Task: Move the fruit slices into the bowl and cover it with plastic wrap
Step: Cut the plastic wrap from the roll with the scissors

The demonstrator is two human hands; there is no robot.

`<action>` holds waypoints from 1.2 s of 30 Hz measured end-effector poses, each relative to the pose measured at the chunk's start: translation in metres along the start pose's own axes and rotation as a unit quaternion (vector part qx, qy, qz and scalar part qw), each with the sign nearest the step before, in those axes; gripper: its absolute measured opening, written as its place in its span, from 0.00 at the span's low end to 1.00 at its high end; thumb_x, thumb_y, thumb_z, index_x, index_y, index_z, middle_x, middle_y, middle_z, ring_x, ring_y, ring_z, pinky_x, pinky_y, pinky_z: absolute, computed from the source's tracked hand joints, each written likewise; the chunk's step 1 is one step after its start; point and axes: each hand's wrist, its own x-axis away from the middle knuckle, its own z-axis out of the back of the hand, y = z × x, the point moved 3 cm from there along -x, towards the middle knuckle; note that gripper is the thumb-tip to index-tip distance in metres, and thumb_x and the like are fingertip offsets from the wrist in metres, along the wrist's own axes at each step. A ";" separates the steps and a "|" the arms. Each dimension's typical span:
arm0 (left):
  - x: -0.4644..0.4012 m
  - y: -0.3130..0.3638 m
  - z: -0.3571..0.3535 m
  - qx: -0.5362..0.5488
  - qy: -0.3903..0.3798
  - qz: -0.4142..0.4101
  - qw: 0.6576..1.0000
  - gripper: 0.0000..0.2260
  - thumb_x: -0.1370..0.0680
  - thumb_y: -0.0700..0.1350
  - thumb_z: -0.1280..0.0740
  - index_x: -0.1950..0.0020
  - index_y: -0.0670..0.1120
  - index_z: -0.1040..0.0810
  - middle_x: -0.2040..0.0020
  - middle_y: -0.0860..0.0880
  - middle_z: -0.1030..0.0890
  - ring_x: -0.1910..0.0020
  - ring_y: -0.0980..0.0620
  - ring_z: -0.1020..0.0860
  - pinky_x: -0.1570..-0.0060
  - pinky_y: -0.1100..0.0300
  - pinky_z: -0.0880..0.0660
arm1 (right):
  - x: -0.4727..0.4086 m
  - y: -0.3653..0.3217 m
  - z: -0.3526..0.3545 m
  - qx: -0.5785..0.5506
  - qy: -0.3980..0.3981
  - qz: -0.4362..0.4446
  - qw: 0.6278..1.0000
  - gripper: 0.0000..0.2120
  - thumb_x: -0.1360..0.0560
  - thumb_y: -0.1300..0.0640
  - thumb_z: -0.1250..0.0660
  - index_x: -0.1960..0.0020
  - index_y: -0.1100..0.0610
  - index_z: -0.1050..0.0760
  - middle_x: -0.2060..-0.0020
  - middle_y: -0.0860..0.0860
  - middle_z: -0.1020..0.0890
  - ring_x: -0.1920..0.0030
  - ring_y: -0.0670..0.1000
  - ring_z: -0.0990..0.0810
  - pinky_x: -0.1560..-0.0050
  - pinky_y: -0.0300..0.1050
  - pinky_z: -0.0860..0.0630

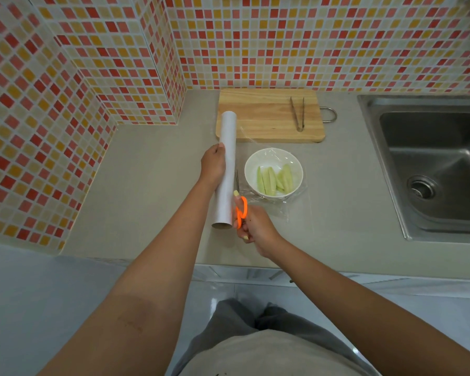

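Fingers of the left hand [213, 166] curl round the roll [226, 169], mostly hidden behind it. Right hand [257, 229] fingers grip orange scissors [240, 211], blades half hidden by the roll. Slices [274, 180] lie in the bowl [255, 161] under faint, hard-to-trace wrap [288, 204]. Tongs [297, 114] rest on the far board [266, 115].

No readable text or labels
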 end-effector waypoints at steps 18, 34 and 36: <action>-0.001 -0.001 0.004 0.006 -0.002 0.004 1.000 0.16 0.18 0.44 0.48 0.67 0.47 0.39 0.68 0.51 0.36 0.69 0.54 0.39 0.66 0.56 0.42 | -0.018 -0.012 0.001 -0.019 0.002 -0.020 1.000 0.26 0.26 0.34 0.40 0.69 0.55 0.33 0.75 0.53 0.26 0.81 0.48 0.38 0.80 0.32 0.44; -0.003 0.005 0.001 0.014 -0.001 -0.003 1.000 0.17 0.18 0.43 0.47 0.67 0.48 0.40 0.68 0.51 0.36 0.69 0.54 0.38 0.65 0.55 0.42 | -0.040 -0.029 0.002 -0.022 0.011 0.000 1.000 0.26 0.25 0.36 0.40 0.70 0.56 0.32 0.76 0.53 0.27 0.83 0.47 0.39 0.80 0.32 0.45; -0.002 0.006 0.001 0.018 -0.002 -0.007 1.000 0.18 0.18 0.43 0.47 0.68 0.48 0.40 0.69 0.51 0.37 0.69 0.54 0.39 0.65 0.55 0.42 | -0.043 -0.030 0.002 -0.025 0.011 0.011 1.000 0.26 0.25 0.37 0.40 0.70 0.56 0.32 0.76 0.52 0.27 0.83 0.47 0.39 0.80 0.32 0.45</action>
